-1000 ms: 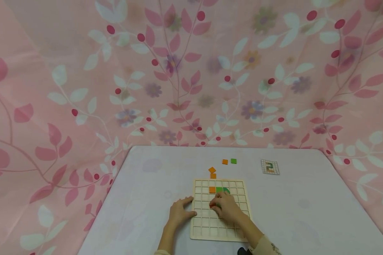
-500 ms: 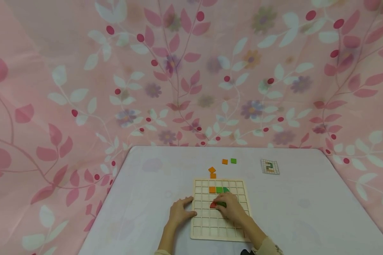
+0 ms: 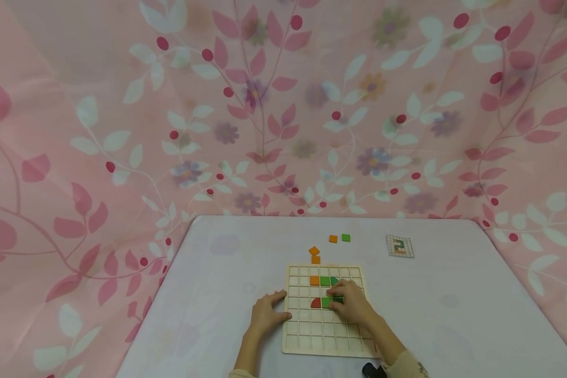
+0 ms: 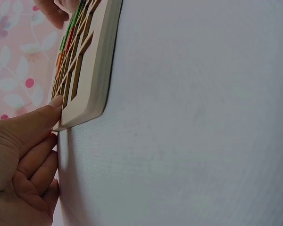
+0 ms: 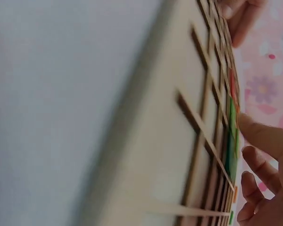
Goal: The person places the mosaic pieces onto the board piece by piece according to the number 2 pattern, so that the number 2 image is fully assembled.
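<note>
A wooden grid board lies on the white table. My right hand is over the board's middle, and its curled fingertips pinch a green tile set in a cell. A red quarter-round piece sits just left of that tile. One row farther back are an orange tile, a green tile and a green rounded piece. My left hand lies relaxed on the table, and its thumb touches the board's left edge.
Loose orange tiles lie just behind the board. Farther back are an orange tile and a green one. A small pattern card lies at the back right. Pink floral cloth hangs around the table.
My right hand has shifted right along the board, uncovering the red piece and the green tile beside it. The left hand has stayed put.
</note>
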`<state>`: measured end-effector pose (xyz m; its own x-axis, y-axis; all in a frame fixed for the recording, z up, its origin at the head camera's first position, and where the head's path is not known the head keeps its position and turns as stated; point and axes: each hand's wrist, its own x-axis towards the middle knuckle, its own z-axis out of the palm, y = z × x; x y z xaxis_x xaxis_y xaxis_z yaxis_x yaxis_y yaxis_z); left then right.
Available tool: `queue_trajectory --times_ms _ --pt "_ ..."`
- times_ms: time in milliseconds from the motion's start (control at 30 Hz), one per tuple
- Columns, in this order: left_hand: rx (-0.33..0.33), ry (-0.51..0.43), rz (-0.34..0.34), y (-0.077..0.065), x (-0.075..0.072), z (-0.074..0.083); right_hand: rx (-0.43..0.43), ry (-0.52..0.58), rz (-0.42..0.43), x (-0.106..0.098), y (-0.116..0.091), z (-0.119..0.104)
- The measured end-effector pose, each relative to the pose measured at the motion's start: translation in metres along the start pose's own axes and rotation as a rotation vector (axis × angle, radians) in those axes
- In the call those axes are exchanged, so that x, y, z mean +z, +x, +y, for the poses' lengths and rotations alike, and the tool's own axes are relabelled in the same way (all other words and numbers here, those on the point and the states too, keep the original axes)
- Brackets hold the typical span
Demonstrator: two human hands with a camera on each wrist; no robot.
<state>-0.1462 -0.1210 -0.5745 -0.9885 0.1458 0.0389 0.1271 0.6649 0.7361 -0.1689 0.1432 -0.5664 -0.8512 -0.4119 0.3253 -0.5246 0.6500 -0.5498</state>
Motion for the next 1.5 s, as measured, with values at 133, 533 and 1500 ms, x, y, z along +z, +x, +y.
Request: queue_trajectory --times_ms 133,533,1500 --pt "-0.018 -0.003 0.001 -0.001 -0.001 0.001 0.04 0.058 0.119 -0.009 0.012 0.009" --pt "-0.014 -0.033 -0.005 -0.001 -0.001 0.0 0.232 -0.106 0.26 -0.018 0.066 0.058" --pt "-0.031 -0.05 -0.004 -0.001 -0.001 -0.001 0.423 -0.218 -0.128 -0.033 0.095 0.086"
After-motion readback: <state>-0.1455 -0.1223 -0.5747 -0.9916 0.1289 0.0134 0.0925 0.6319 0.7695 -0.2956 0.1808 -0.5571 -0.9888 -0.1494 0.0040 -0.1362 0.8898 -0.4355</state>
